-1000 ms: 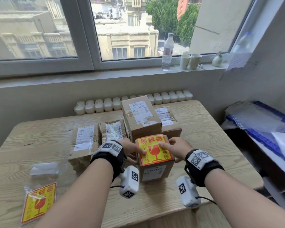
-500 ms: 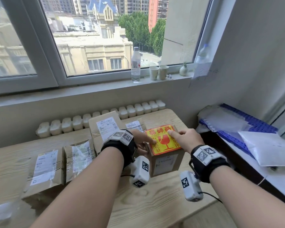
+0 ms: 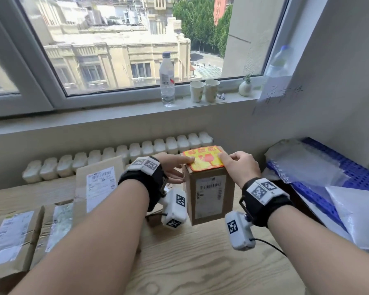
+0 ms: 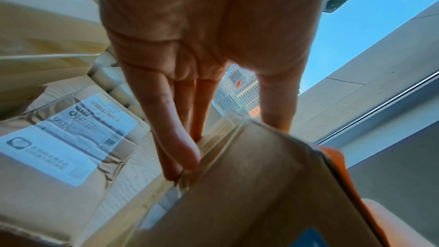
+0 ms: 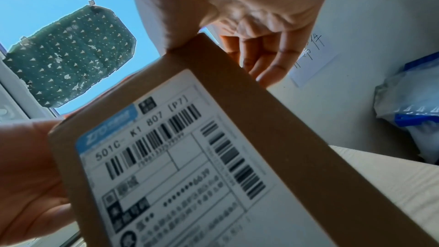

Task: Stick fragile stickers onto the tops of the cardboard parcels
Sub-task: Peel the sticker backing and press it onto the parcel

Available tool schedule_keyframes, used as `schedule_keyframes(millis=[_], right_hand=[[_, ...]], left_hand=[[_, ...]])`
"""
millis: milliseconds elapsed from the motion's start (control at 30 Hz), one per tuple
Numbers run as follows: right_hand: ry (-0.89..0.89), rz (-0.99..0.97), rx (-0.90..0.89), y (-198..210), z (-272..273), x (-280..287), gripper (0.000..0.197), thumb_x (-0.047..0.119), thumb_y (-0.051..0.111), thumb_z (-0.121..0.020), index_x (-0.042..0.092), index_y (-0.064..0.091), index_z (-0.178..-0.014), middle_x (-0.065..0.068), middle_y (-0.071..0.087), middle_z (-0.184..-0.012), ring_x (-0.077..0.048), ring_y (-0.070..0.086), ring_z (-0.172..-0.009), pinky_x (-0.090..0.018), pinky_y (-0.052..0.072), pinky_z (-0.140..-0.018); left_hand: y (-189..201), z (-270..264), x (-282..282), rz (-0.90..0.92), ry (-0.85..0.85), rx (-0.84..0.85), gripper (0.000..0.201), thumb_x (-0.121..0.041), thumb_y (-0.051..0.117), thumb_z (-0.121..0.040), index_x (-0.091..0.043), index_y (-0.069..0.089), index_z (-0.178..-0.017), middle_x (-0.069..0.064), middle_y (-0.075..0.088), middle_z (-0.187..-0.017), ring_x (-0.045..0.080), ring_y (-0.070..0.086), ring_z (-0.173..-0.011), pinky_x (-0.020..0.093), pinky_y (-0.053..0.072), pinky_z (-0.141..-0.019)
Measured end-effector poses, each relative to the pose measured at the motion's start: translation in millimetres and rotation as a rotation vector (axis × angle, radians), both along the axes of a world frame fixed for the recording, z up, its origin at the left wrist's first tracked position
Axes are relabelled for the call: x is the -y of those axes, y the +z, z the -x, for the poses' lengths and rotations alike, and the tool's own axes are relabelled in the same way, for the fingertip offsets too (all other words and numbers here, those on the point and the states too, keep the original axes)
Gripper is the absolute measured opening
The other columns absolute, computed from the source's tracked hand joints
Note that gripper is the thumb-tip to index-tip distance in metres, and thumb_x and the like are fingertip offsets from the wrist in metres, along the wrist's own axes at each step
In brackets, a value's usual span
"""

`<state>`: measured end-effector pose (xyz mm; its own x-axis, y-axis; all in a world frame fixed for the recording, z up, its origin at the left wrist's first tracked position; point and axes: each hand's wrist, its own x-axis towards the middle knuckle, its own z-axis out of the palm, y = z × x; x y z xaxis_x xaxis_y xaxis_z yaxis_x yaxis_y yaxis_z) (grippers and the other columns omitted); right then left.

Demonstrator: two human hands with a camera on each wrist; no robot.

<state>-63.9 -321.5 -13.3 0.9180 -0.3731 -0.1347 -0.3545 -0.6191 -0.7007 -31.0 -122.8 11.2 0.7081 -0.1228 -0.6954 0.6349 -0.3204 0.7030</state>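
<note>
A small upright cardboard parcel [image 3: 209, 196] with a white shipping label on its front hangs above the wooden table [image 3: 200, 262] near its right end. A yellow and red fragile sticker [image 3: 203, 158] covers its top. My left hand [image 3: 182, 169] grips the parcel's left side, thumb lying on the sticker's left edge. My right hand [image 3: 237, 165] grips the right side, thumb on the sticker's right edge. In the left wrist view my fingers [image 4: 175, 147] run along the parcel [image 4: 261, 185]. The right wrist view shows the parcel's label [image 5: 180, 166] close up.
Three other parcels lie on the table's left: a tall one [image 3: 98, 184] and two flat ones [image 3: 11, 237] [image 3: 55, 224]. A blue crate with plastic bags [image 3: 328, 177] stands right of the table. A water bottle [image 3: 167, 79] and paper cups [image 3: 203, 90] sit on the sill.
Both hands have lifted the stickered parcel off the table and carried it rightward. The head view swung right, and the sticker sheet at the table's left left the frame.
</note>
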Motion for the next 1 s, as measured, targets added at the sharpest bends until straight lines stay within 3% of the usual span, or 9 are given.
schedule_keyframes(millis=[133,233,367,467,567,667,733,867,1000], right_hand=[[-0.025,-0.039,0.036,5.8,-23.3,7.3,0.038,0.060,0.055,-0.082,0.024,0.065,-0.089,0.005,0.067,-0.088,-0.019,0.061,-0.084,-0.030,0.046,-0.070],[0.021,-0.067,0.016,-3.1,-37.2,5.9,0.026,0.050,0.059,-0.085,0.025,0.065,-0.089,0.001,0.071,-0.097,-0.021,0.063,-0.093,-0.030,0.047,-0.077],[0.061,-0.057,-0.041,-27.8,-45.8,-2.9,0.027,0.037,0.055,-0.092,0.018,0.070,-0.105,-0.007,0.070,-0.108,-0.027,0.061,-0.103,-0.030,0.046,-0.083],[0.085,-0.073,-0.079,-41.8,-50.5,-5.4,0.030,0.035,0.052,-0.095,0.013,0.070,-0.106,-0.010,0.070,-0.109,-0.029,0.061,-0.103,-0.037,0.049,-0.091],[0.105,-0.074,-0.087,-50.7,-57.7,-6.1,0.031,0.034,0.052,-0.095,0.012,0.069,-0.108,-0.010,0.070,-0.108,-0.028,0.061,-0.102,-0.037,0.049,-0.091],[0.143,-0.059,-0.111,-57.5,-60.6,-9.1,0.032,0.034,0.054,-0.095,0.014,0.067,-0.116,-0.007,0.069,-0.115,-0.027,0.060,-0.108,-0.034,0.048,-0.092],[0.151,-0.070,-0.116,-60.8,-60.8,-11.5,0.033,0.035,0.055,-0.095,0.015,0.065,-0.119,-0.005,0.068,-0.117,-0.025,0.060,-0.109,-0.035,0.048,-0.093],[0.152,-0.069,-0.103,-63.0,-63.1,-15.1,0.038,0.036,0.056,-0.094,0.015,0.062,-0.124,-0.005,0.066,-0.121,-0.024,0.060,-0.111,-0.034,0.047,-0.094],[0.161,-0.022,-0.105,-59.2,-62.2,-19.8,0.041,0.036,0.054,-0.094,0.016,0.056,-0.131,-0.005,0.062,-0.128,-0.024,0.056,-0.116,-0.033,0.043,-0.095]], left_hand=[[2.9,-16.1,9.9,0.044,0.059,-0.003,0.034,-0.025,0.073,-0.082,-0.003,0.056,-0.101,0.020,0.067,-0.094,0.021,0.067,-0.066,0.027,0.058,-0.056],[-4.7,-27.4,15.9,0.034,0.108,0.059,0.016,-0.014,0.070,-0.085,-0.004,0.058,-0.092,0.015,0.065,-0.087,0.020,0.064,-0.069,0.026,0.057,-0.051],[-32.8,-39.8,15.3,-0.014,0.133,0.078,0.030,-0.011,0.070,-0.084,0.001,0.061,-0.110,0.017,0.069,-0.105,0.024,0.069,-0.080,0.031,0.060,-0.063],[-48.7,-43.9,15.3,0.004,0.166,0.062,0.027,-0.009,0.066,-0.087,0.000,0.061,-0.112,0.015,0.069,-0.106,0.023,0.069,-0.084,0.032,0.059,-0.072],[-57.7,-50.5,14.6,-0.013,0.203,0.071,0.011,-0.008,0.068,-0.086,-0.007,0.062,-0.095,0.016,0.070,-0.104,0.027,0.069,-0.095,0.039,0.058,-0.080],[-66.1,-52.3,11.5,-0.032,0.221,0.045,0.011,-0.007,0.066,-0.087,-0.010,0.056,-0.083,0.017,0.070,-0.103,0.028,0.068,-0.098,0.042,0.057,-0.085],[-73.2,-52.3,8.6,-0.023,0.240,0.034,0.009,-0.006,0.065,-0.087,-0.008,0.057,-0.090,0.017,0.070,-0.103,0.028,0.069,-0.096,0.043,0.057,-0.085],[-78.2,-51.2,2.6,0.000,0.251,0.049,0.041,-0.011,0.066,-0.088,-0.009,0.054,-0.127,0.015,0.066,-0.115,0.027,0.066,-0.102,0.033,0.058,-0.072],[-76.9,-50.0,-2.0,-0.007,0.238,0.065,0.048,-0.014,0.066,-0.087,-0.011,0.051,-0.132,0.015,0.064,-0.119,0.025,0.066,-0.103,0.035,0.058,-0.079]])
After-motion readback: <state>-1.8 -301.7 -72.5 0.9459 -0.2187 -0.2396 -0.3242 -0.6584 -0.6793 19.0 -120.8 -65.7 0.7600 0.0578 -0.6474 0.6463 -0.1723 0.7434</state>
